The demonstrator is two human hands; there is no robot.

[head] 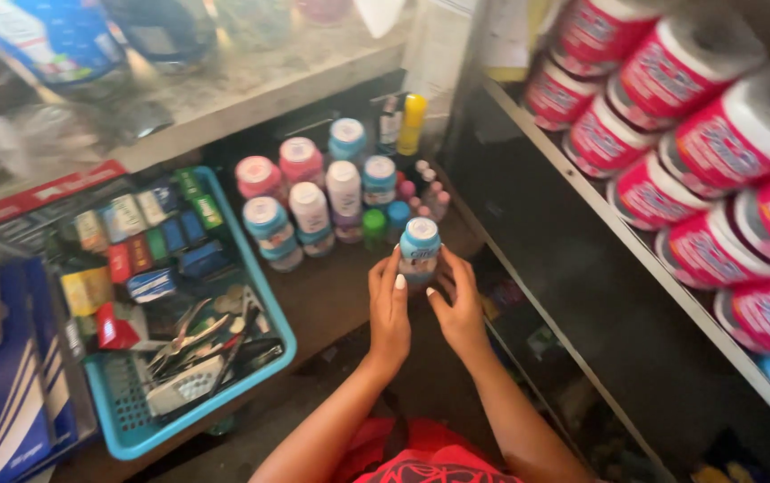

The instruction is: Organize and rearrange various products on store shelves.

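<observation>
I am holding one small bottle with a blue cap (420, 249) upright between both hands, my left hand (389, 311) and right hand (457, 309) pressing its sides, the grip closing around its lower half. Just beyond it, about ten similar bottles (311, 207) are standing on the dark shelf (331, 295). A blue basket (268, 304) is sitting to my left, one rack of pink-wrapped rolls (707, 152) to my right, leaving open shelf beneath my wrists.

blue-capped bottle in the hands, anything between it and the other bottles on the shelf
Nothing visible. Both the left hand and right hand already clasp the blue-capped bottle, and the brown shelf between it and the cluster of bottles looks bare. The blue basket sits off to the left.
</observation>
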